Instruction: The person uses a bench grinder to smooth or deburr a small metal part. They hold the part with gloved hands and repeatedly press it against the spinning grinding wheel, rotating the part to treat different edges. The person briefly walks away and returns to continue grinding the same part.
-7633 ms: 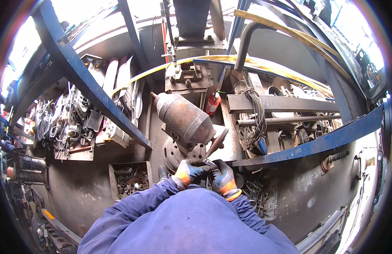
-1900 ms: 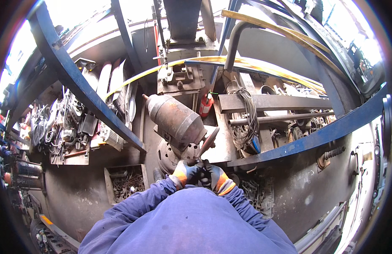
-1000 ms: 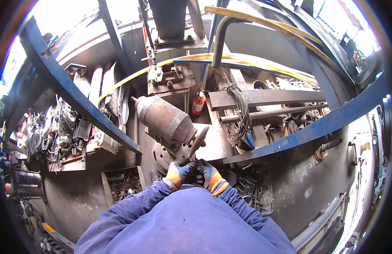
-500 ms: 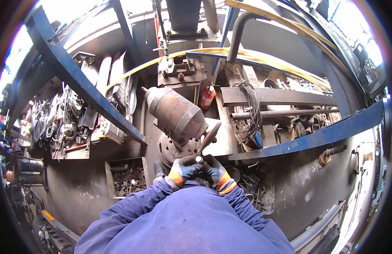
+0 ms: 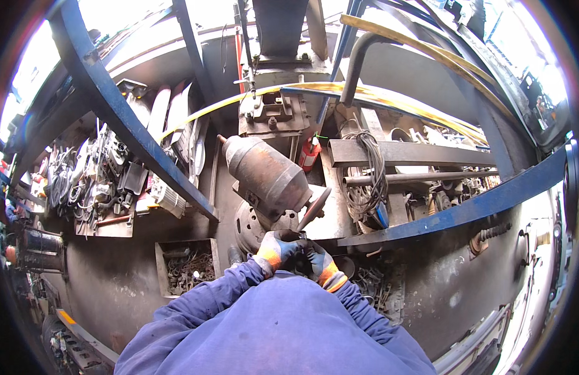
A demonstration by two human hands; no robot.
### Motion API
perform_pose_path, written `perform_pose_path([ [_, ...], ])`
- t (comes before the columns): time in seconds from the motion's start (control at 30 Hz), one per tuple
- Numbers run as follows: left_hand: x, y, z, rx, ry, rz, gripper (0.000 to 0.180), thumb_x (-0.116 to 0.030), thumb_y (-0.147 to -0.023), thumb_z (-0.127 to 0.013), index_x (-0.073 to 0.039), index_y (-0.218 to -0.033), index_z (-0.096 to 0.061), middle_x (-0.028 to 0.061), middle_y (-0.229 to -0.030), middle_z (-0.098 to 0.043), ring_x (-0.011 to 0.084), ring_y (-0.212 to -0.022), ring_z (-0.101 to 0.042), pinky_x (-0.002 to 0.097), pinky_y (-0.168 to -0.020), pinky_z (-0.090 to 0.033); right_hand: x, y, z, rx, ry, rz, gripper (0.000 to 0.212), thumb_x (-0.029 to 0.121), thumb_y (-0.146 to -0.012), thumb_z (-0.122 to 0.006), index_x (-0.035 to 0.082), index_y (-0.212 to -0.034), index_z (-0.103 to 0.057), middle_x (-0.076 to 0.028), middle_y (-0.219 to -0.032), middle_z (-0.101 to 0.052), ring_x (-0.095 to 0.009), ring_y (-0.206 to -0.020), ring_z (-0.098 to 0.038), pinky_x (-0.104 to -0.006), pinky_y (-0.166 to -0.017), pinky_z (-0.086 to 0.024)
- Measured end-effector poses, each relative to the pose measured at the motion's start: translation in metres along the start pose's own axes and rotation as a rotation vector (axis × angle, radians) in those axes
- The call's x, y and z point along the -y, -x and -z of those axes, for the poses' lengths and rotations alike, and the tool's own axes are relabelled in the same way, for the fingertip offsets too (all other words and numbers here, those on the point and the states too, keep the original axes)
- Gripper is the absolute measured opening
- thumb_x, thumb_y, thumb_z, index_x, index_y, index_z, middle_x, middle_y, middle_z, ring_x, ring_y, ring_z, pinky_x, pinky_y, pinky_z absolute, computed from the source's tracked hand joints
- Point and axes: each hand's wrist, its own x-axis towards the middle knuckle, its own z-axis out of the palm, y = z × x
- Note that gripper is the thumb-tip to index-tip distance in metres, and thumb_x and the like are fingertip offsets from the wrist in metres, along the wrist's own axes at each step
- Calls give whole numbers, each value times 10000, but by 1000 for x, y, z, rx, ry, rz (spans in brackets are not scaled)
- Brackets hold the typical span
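My left hand (image 5: 279, 249) and my right hand (image 5: 320, 259), in blue and dark work gloves with orange cuffs, are close together in front of my body. Their fingers are closed around a small metal piece (image 5: 302, 235), mostly hidden, so its kind cannot be made out. Just beyond the fingertips is a disc wheel (image 5: 315, 209), seen nearly edge-on, on the end of a rusty, barrel-shaped motor (image 5: 264, 172). Whether the piece touches the wheel is hidden. Under the motor lies a round base with holes (image 5: 247, 230).
An open box of metal scraps (image 5: 159, 269) stands on the floor to the left. A blue frame bar (image 5: 452, 210) crosses at right, near coiled cable (image 5: 366, 169) on steel beams. A red fire extinguisher (image 5: 309, 154) stands behind the motor. Loose parts (image 5: 83, 175) pile up far left.
The pale round end of the metal piece, plain between my hands before, is now mostly hidden. My hands have shifted and turned slightly at the wheel. The view has moved a little.
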Motion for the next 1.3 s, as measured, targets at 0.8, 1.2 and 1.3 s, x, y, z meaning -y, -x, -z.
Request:
perform_pose_path([
  [0.8,31,-18,14,27,226,91,345,-252,-855,-761,2,-1077,-690,52,-933,-702,139,-797,-621,275,-717,-490,34,-6,-24,-374,356,152,205,153,-860,-748,1,-947,-640,-32,-794,-667,-100,-669,-572,-267,-622,-490],
  [1.2,11,-3,5,62,187,119,314,-220,-909,-695,-3,-1132,-654,21,-946,-677,119,-805,-623,262,-717,-509,30,-3,-29,-418,364,395,180,38,-810,-771,10,-926,-636,-48,-837,-682,-108,-745,-614,-261,-694,-512],
  [1.3,14,-4,4,83,176,58,310,-221,-910,-695,-12,-1136,-654,17,-948,-674,118,-819,-621,262,-728,-508,34,0,-32,-403,291,376,195,21,-801,-774,5,-938,-637,-55,-863,-690,-112,-763,-623,-265,-718,-521],
])
